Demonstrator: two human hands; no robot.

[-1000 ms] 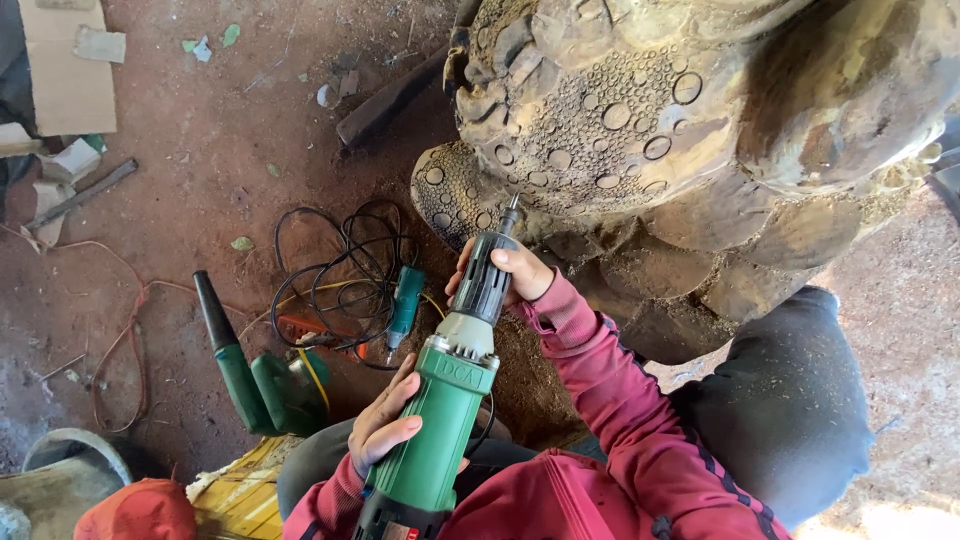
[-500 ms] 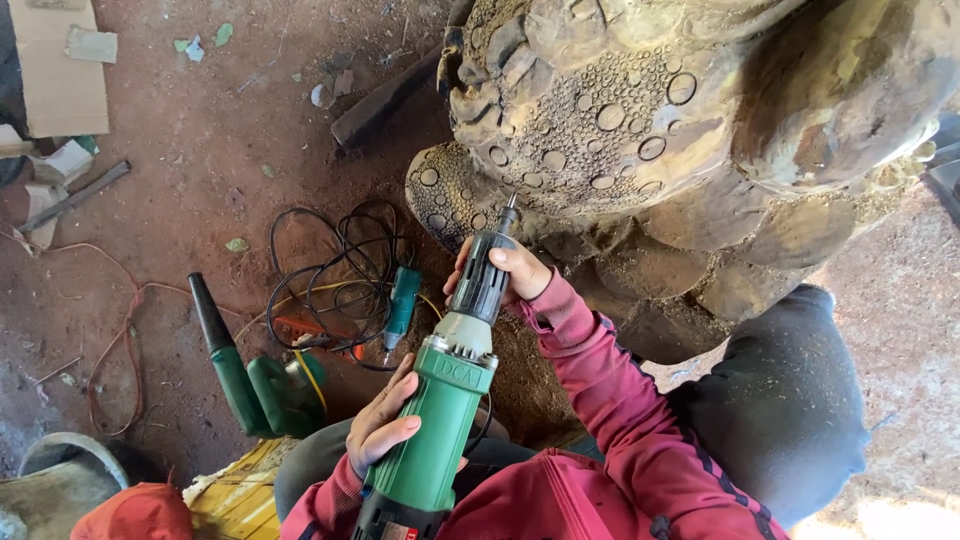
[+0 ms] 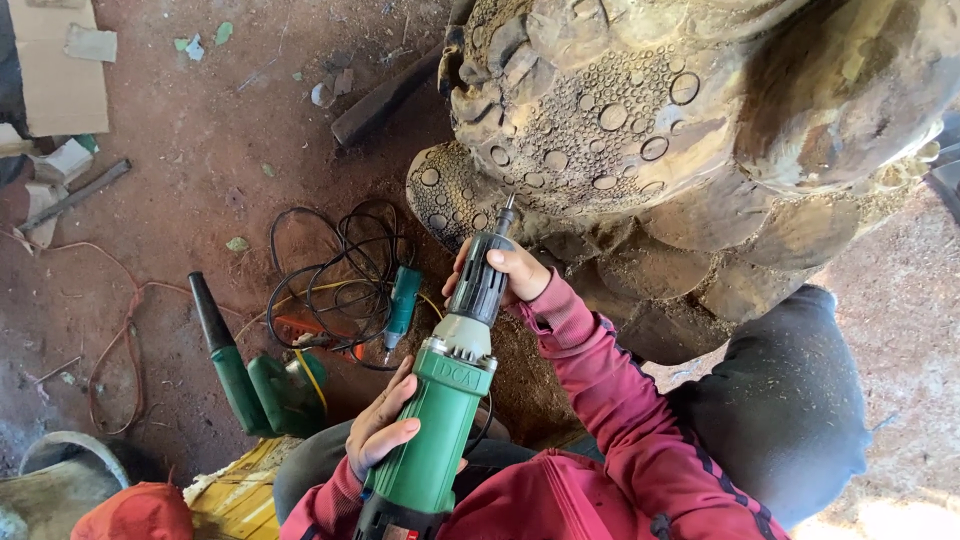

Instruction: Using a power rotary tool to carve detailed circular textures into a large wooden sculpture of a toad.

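With the left hand (image 3: 385, 430) wrapped around the green die grinder (image 3: 445, 400) body and the right hand (image 3: 505, 275) clenched on its black neck, the bit has barely shifted (still pressed to the bubble-textured wood carving (image 3: 620, 130)), so the carving pass continues.

The die grinder (image 3: 440, 420) has a smooth green plastic body with a slight sheen, a ribbed dark neck and a metal bit. The carved sculpture (image 3: 640, 130) looks like rough, matt wood (dusty, pitted with circles). The dirt floor (image 3: 200, 150) is dry, crumbly.
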